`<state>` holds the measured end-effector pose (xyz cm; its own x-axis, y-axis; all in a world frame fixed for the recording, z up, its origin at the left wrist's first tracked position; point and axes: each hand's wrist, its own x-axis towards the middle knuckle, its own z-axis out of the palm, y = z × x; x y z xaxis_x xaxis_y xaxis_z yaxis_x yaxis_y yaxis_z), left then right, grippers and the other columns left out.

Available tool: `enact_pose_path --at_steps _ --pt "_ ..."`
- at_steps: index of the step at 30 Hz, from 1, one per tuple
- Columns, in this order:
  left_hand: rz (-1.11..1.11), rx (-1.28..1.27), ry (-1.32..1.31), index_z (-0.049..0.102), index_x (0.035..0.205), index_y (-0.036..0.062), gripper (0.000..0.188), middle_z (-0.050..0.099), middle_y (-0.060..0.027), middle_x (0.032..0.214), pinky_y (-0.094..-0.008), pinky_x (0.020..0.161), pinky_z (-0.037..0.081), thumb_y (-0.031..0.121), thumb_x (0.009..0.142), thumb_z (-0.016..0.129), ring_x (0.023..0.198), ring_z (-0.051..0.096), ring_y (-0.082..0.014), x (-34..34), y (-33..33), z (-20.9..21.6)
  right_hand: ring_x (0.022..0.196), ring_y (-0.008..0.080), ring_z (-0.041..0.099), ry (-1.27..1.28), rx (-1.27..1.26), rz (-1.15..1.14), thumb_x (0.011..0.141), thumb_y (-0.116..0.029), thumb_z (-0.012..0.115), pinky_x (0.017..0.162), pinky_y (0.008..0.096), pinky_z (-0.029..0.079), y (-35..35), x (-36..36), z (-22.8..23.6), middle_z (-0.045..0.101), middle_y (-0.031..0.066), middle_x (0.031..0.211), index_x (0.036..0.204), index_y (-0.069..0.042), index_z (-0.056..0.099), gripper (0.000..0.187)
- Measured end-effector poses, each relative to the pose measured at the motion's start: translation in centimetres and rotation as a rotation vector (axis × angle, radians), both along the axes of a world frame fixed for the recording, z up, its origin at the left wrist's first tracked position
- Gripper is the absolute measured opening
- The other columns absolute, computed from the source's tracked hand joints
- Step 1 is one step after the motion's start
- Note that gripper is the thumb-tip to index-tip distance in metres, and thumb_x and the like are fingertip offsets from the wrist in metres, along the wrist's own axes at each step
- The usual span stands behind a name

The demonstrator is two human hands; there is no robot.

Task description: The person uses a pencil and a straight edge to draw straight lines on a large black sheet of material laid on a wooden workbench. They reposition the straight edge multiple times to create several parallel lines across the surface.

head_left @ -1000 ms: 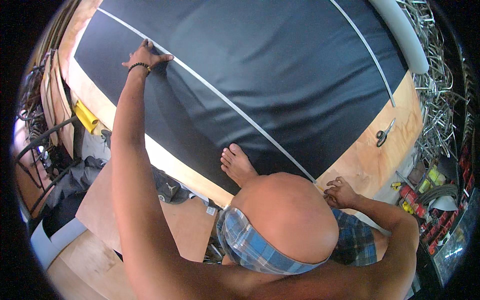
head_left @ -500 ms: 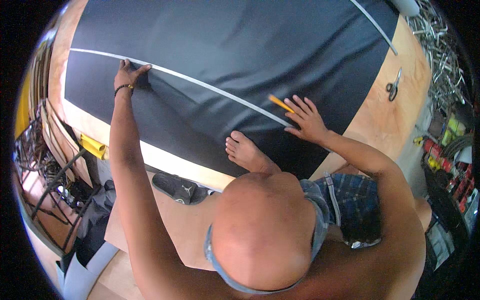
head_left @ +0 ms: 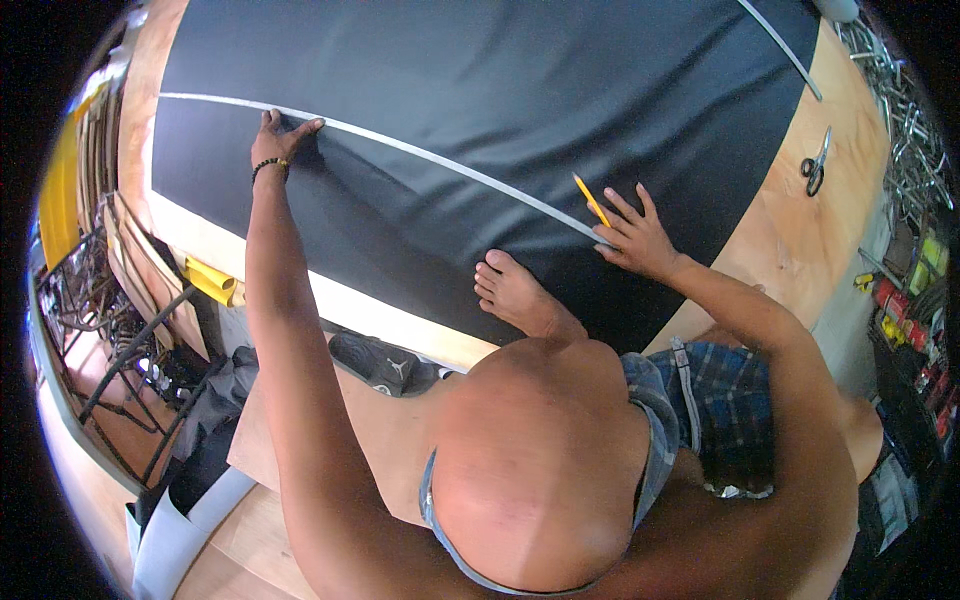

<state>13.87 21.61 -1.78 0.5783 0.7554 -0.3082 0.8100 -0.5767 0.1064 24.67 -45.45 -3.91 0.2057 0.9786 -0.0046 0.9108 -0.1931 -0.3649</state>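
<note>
A long, thin pale straightedge (head_left: pixel 430 156) lies across a large sheet of black material (head_left: pixel 450 70). My left hand (head_left: pixel 283 138) presses on the strip's left part, thumb and fingers spread apart. Near the strip's right end is my right hand (head_left: pixel 638 238), its fingers fanned out on the black sheet. A yellow pencil (head_left: pixel 592 200) is held among the right hand's fingers, its tip pointing up and left, clear of the strip. My bare foot (head_left: pixel 520 298) rests on the black sheet between the two hands.
Black-handled scissors (head_left: pixel 815 170) lie on the wooden board (head_left: pixel 790 225) at right. Another pale strip (head_left: pixel 785 50) crosses the sheet's far right edge. Metal pieces (head_left: pixel 895 130) are heaped beyond the board. A yellow roll (head_left: pixel 210 281) and a dark slipper (head_left: pixel 375 362) are by the near edge.
The view has shifted, so everything sits a little farther right. The pencil, blurred and slanted before, is now steeper and sharp. Both hands keep their places along the straightedge.
</note>
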Motion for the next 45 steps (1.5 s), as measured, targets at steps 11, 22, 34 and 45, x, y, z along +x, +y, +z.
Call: enact_pose_path --at_steps 11,22,34,45 --pt "0.0 0.004 -0.002 0.045 0.157 0.0029 0.136 0.035 -0.0166 0.168 -0.0441 0.123 0.04 0.08 0.054 0.088 0.151 0.042 -0.0334 -0.1 -0.3 0.1 0.148 0.0328 0.046 -0.063 0.058 0.036 0.093 -0.049 0.073 0.11 0.0751 0.032 -0.1 0.3 -0.6 0.06 0.0089 0.149 0.124 -0.026 0.074 0.039" --pt "-0.008 0.011 0.055 0.04 0.16 0.0039 0.139 0.029 -0.0154 0.171 -0.044 0.124 0.039 0.079 0.054 0.088 0.152 0.041 -0.0348 0.1 -0.4 0.2 0.156 0.034 0.035 0.039 0.028 0.033 0.087 -0.036 0.081 0.12 0.0765 0.018 -0.4 -0.1 -0.3 0.053 0.0083 0.156 0.117 -0.017 0.069 0.037" --pt "0.019 -0.041 -0.051 0.044 0.157 -0.0005 0.138 0.035 -0.0161 0.168 -0.0437 0.123 0.04 0.07 0.05 0.095 0.151 0.043 -0.0329 0.0 -0.3 0.3 0.156 0.0289 0.035 0.068 -0.007 0.066 0.09 -0.037 0.078 0.121 0.0728 0.018 -1.0 -1.8 0.1 0.05 0.0076 0.16 0.13 -0.019 0.067 0.045" --pt "0.054 -0.048 0.009 0.043 0.159 0.0037 0.137 0.032 -0.012 0.17 -0.0452 0.124 0.04 0.069 0.051 0.096 0.152 0.041 -0.033 0.1 -0.2 0.3 0.156 0.0288 0.034 0.067 -0.046 0.093 0.088 -0.041 0.08 0.122 0.0707 0.017 -0.6 -1.2 1.1 0.051 0.0078 0.159 0.127 -0.018 0.068 0.046"
